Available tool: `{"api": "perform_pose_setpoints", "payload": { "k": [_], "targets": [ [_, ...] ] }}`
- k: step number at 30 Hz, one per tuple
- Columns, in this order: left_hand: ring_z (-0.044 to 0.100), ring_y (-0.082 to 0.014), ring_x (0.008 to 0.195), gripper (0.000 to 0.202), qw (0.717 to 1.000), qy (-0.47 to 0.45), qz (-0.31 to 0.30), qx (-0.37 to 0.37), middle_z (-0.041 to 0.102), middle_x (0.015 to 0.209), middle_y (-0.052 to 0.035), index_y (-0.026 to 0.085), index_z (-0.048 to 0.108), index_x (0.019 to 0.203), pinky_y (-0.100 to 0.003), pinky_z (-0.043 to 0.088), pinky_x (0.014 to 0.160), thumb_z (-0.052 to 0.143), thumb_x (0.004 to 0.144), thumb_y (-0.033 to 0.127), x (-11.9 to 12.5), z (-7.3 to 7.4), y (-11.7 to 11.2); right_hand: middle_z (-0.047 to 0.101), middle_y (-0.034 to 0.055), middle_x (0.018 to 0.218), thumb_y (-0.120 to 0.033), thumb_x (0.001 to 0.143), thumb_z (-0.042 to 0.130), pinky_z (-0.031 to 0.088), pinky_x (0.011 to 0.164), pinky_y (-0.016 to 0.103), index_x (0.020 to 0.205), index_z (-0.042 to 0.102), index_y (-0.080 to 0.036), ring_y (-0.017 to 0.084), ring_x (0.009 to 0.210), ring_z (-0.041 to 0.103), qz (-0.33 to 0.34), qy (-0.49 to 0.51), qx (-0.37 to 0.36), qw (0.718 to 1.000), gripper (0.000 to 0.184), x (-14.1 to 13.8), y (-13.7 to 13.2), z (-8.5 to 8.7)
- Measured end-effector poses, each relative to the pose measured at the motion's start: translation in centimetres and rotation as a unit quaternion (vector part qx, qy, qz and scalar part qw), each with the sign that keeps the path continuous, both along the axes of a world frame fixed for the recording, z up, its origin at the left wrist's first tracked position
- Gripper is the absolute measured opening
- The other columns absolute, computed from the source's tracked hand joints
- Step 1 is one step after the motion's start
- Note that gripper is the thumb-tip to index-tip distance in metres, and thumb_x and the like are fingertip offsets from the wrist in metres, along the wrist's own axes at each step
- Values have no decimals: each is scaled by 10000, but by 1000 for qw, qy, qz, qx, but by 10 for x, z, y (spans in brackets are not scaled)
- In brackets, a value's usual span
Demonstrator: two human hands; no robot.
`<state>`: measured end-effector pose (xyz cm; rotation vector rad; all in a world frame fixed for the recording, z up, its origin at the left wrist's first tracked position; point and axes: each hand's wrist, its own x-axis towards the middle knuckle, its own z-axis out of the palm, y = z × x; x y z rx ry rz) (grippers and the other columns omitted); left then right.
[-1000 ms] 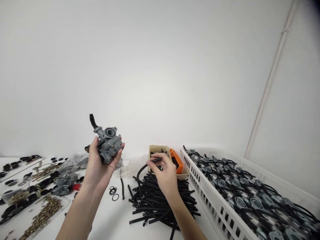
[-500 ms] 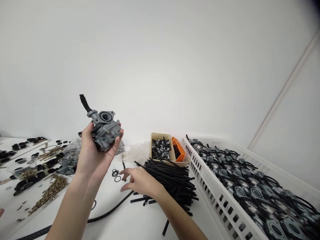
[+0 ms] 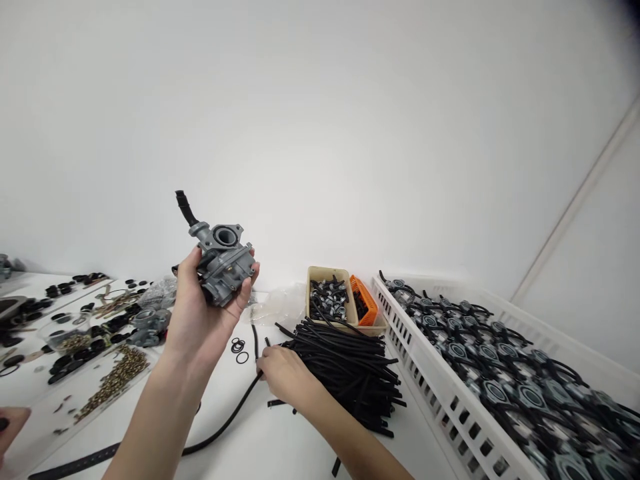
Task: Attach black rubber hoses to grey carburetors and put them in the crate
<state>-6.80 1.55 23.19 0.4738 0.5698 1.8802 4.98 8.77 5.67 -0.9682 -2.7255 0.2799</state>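
Observation:
My left hand (image 3: 203, 320) is raised above the table and closed around a grey metal carburetor (image 3: 223, 261) with a short black hose stub sticking up at its top left. My right hand (image 3: 283, 375) rests low on the table at the left edge of a pile of short black rubber hoses (image 3: 345, 370). Its fingers are curled and pinch the end of a long black hose (image 3: 220, 423) that trails to the lower left across the white table.
A white slotted crate (image 3: 440, 400) full of finished carburetors stands at right. A beige box of clips (image 3: 327, 300) and an orange basket (image 3: 364, 301) sit behind the pile. O-rings (image 3: 239, 347), brass parts and black seals lie in trays at left. Another person's fingertip (image 3: 10, 423) shows at the lower left edge.
My right hand left the beige box, dropped to the table and closed on the long hose's end. The carburetor in my left hand rose slightly and shifted right.

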Motion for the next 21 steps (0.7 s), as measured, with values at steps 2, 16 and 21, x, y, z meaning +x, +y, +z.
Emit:
{"api": "perform_pose_setpoints", "payload": {
  "k": [2,16,21],
  "targets": [
    [697,-160,791,307,1000,5,2,0,687,1084,-86,185,714,988,-143,572,541,502,904,389,0,0,-1,732,111,917,-155,839,613,482,759,294,895,730,-163,246,904,685,-22,63,3,998,129,6,5,13],
    [728,-201,759,321,993,106,46,4,730,1003,-68,205,693,1022,-200,577,507,491,906,425,12,-7,6,764,98,961,-428,849,647,560,712,309,870,563,-195,174,757,717,-16,695,-196,692,249,55,-22,114],
    [729,-224,761,367,987,157,20,-3,738,962,-79,188,687,1023,-283,615,613,565,854,491,30,-18,12,781,60,903,-332,787,741,575,821,322,814,622,-205,201,924,732,9,708,-205,675,176,51,-46,121]
  ]
}}
